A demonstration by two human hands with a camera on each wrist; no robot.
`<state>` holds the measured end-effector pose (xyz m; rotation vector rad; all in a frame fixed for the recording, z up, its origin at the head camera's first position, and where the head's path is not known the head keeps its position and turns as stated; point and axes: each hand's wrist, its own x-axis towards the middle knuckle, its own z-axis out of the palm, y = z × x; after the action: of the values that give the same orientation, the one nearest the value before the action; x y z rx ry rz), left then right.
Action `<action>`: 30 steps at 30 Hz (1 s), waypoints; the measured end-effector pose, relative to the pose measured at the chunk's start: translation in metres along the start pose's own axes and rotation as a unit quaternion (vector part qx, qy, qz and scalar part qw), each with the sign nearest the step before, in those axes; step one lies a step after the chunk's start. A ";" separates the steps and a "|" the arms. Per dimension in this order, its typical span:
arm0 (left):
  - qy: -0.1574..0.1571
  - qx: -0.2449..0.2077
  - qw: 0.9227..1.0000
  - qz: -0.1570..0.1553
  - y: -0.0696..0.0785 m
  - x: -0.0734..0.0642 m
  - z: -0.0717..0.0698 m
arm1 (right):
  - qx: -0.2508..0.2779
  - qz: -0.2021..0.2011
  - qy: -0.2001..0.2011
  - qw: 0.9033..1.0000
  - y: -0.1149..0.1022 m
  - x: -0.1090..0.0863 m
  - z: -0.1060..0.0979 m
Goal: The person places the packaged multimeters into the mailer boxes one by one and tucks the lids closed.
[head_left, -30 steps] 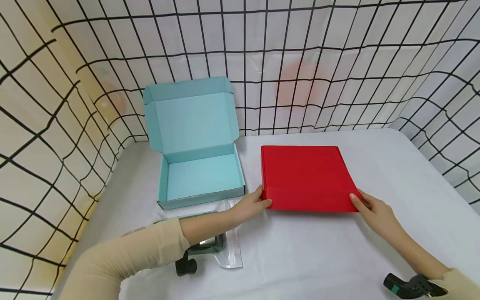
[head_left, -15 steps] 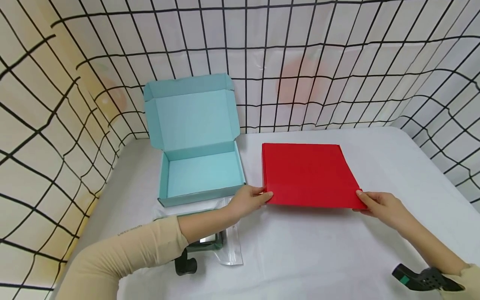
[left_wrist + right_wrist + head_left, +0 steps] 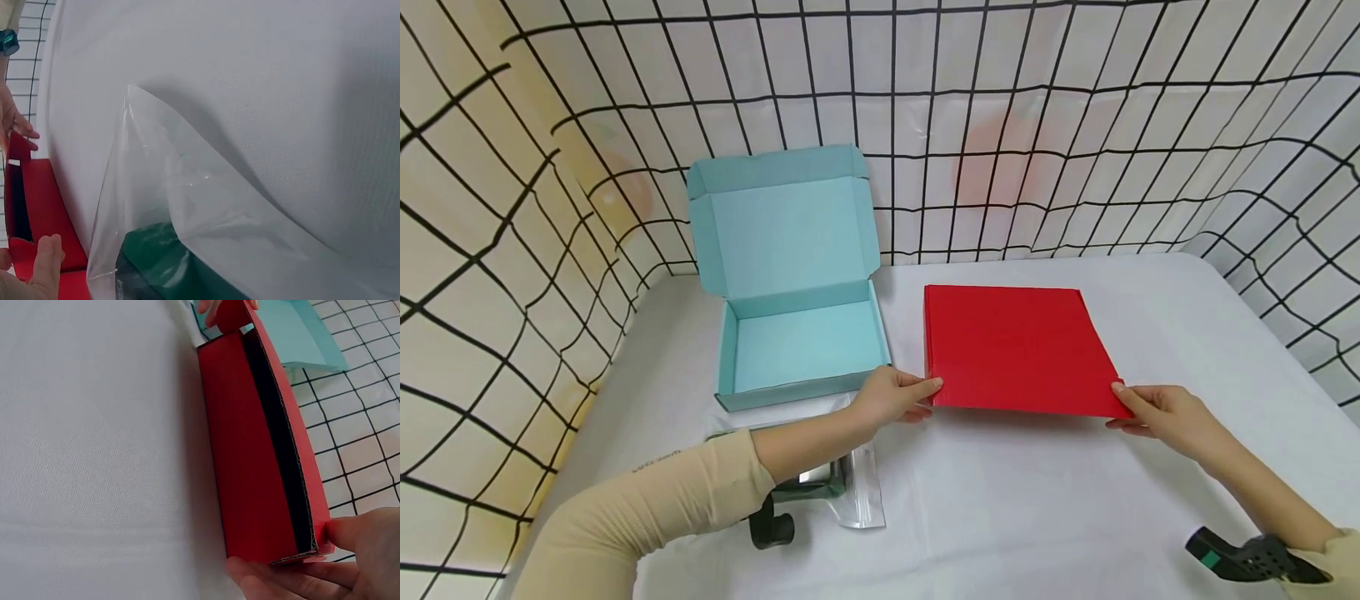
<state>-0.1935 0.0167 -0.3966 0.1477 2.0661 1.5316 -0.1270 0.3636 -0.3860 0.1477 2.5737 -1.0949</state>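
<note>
A red cardboard box [image 3: 1011, 350] lies on the white-covered table, right of centre. Its lid stands slightly raised, with a dark gap above the front wall [image 3: 234, 437] in the right wrist view. My left hand [image 3: 889, 396] is at the near left corner, thumb on the lid's edge and fingers at the front side. At the near right corner, my right hand [image 3: 1165, 414] grips the lid's corner, thumb on top; in the right wrist view its fingers [image 3: 300, 581] reach under the front edge. The box's inside is too dark to see.
A light blue box [image 3: 808, 346] stands open to the left, its lid upright. Before it lies a clear plastic bag [image 3: 867, 492] with something dark green inside, partly hidden by my left forearm. Black wire grid [image 3: 891, 125] encloses the table's back and sides.
Both hands have lifted the red lid's front edge a little. My right hand has shifted slightly right, and the left hand's fingers have spread below its thumb.
</note>
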 end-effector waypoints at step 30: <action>-0.087 -0.056 0.995 -0.012 0.002 0.003 -0.016 | 0.020 0.002 -0.013 1.000 0.001 0.000 -0.002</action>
<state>-0.2039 0.0051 -0.3932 0.2059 1.8358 1.5578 -0.1271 0.3652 -0.3854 0.1472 2.5294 -1.1394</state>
